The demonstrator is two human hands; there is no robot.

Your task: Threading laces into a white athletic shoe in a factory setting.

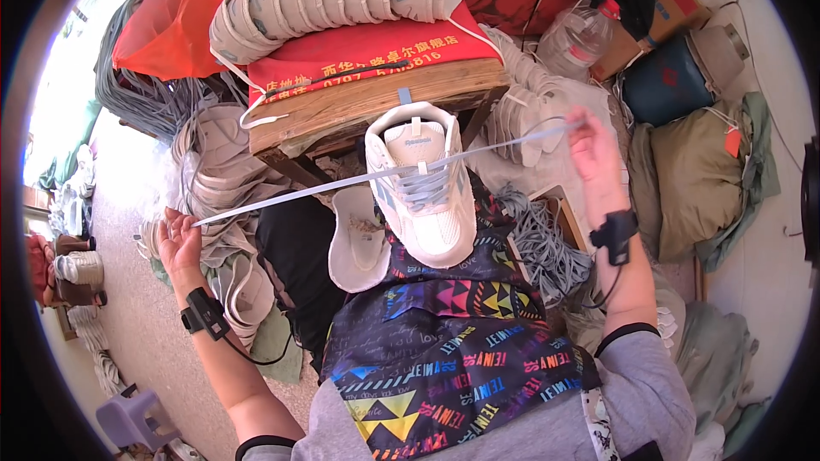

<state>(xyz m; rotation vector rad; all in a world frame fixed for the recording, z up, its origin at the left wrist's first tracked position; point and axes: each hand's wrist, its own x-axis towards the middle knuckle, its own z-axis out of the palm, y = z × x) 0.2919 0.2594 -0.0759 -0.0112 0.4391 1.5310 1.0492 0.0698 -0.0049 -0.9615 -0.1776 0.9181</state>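
Observation:
A white and beige sneaker [431, 226] rests toe toward me over my lap, its heel close to the wooden stool's edge. Grey-blue lacing crosses its front. One flat shoelace [299, 195] runs taut from side to side through the upper part of the shoe. At the left, my left hand [181, 243] pinches one end of the lace, palm turned up. My right hand [591, 143], raised higher at the right, is closed on the other end. Beside the sneaker lies a pale shoe-shaped piece [357, 243], partly covered by it.
A wooden stool [367, 107] with a red cloth [359, 60] carries a row of nested shoe uppers [333, 0]. Grey laces [547, 252] fill a box at my right. Beyond are a clear plastic bottle [576, 38], a khaki bundle [692, 179] and, lower left, a purple stool [132, 418].

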